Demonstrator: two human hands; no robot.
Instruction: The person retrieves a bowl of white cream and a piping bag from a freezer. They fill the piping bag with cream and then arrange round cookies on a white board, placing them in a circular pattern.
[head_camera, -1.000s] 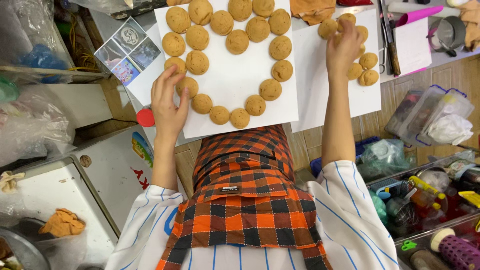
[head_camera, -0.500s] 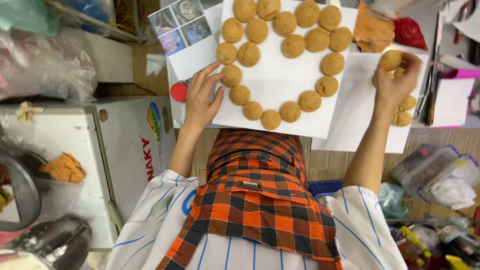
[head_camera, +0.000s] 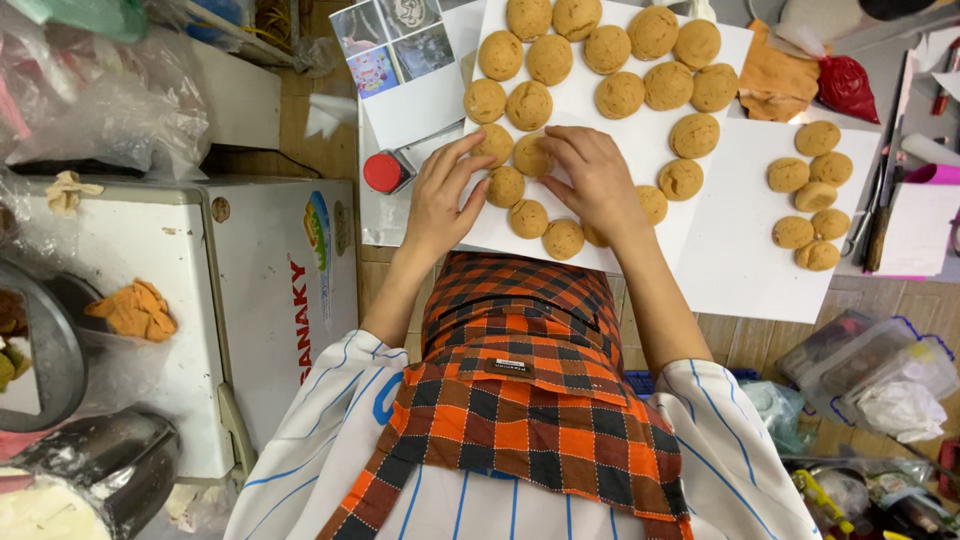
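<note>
Pinched a cookie at its edge with right hand grip, fingers curled, as far as visible. Left hand grip spread flat, fingertips touching neighbouring cookies just beside it. Held cookie sat on the white sheet, lower-left part, inside the ring of cookies laid around the sheet.

Step in hand, judging by layout: seating one more cookie into the arrangement, left hand steadying neighbours. Next move would call for a gentle release without nudging the touching pieces.

Versus half a second earlier: right hand had been out over the second sheet with a cookie, near the small pile; now brought across beside the left. Left hand shifted slightly inward from the ring's edge. Red-capped bottle unmoved.
</note>
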